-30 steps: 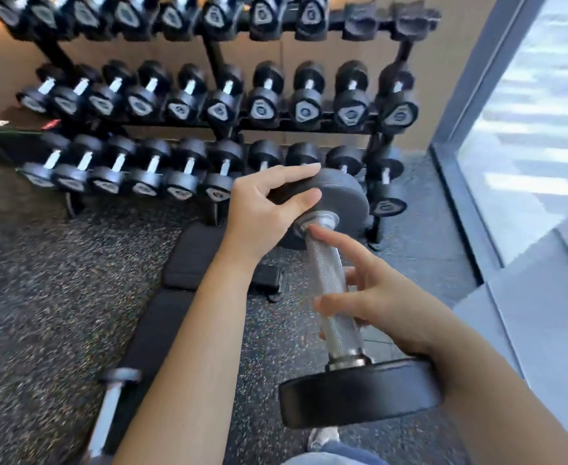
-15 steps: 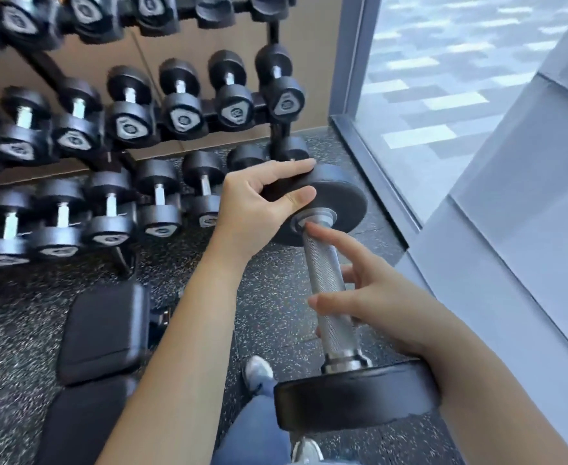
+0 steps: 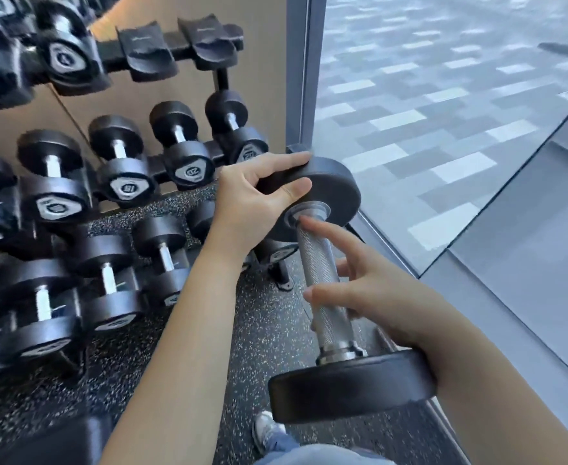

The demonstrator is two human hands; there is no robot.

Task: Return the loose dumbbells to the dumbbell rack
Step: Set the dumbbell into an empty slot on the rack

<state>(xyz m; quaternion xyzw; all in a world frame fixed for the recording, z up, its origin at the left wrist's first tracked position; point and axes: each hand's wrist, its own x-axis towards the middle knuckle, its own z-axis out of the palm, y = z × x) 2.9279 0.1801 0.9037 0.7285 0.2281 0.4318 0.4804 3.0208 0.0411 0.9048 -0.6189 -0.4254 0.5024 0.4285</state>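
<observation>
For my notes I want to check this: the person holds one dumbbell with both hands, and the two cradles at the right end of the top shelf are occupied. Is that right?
Not quite. In the head view the two cradles are empty. The rest holds: the left hand grips the dumbbell by its far head, the right hand holds its handle.

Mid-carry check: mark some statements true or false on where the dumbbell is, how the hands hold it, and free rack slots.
1. Both the left hand and the right hand hold the black-headed steel-handled dumbbell. True.
2. It rests on the black metal dumbbell rack. False: it is held in the air, off the rack.
3. Two black saddles at the top tier's right end are empty. True.
4. The left hand is on the near head. False: it grips the far head; the right hand holds the handle.
</observation>
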